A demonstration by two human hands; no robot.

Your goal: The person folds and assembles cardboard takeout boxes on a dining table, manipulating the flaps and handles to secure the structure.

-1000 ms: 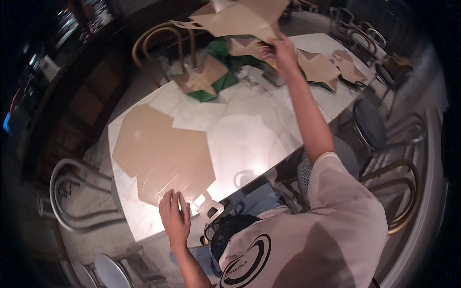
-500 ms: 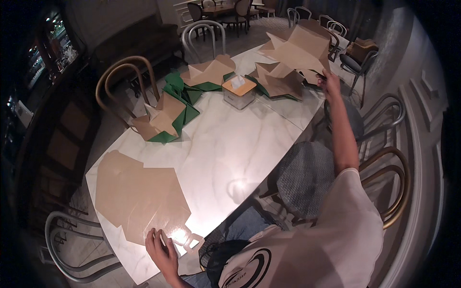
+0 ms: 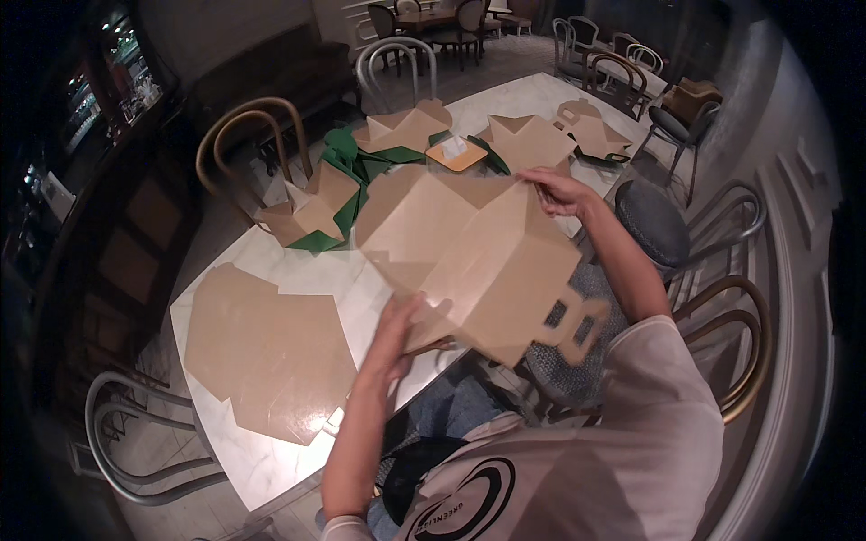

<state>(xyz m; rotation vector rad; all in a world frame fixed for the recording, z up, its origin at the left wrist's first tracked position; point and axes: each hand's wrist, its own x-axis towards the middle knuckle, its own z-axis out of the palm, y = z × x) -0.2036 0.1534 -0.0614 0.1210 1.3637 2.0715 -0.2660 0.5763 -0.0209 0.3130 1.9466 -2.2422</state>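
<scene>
A large brown cardboard box blank (image 3: 469,243), partly creased along its fold lines, is held above the marble table. Its handle cut-outs (image 3: 577,329) stick out at the lower right. My right hand (image 3: 557,192) pinches its far right edge. At its near left edge, my left hand (image 3: 394,338), slightly blurred, grips the board; some fingers are hidden underneath. A flat brown blank (image 3: 262,356) lies on the table to the left of my left forearm.
Partly folded brown-and-green blanks (image 3: 316,207) lie along the table's far side, with another (image 3: 591,131) at the far right. Between them sits a tissue box (image 3: 457,153). Chairs (image 3: 144,451) surround the marble table (image 3: 244,478); a grey stool seat (image 3: 651,221) stands to the right.
My right hand has brought the cardboard box blank from the far right pile toward me. My left hand has left the flat blank and taken hold of the box blank's near edge.
</scene>
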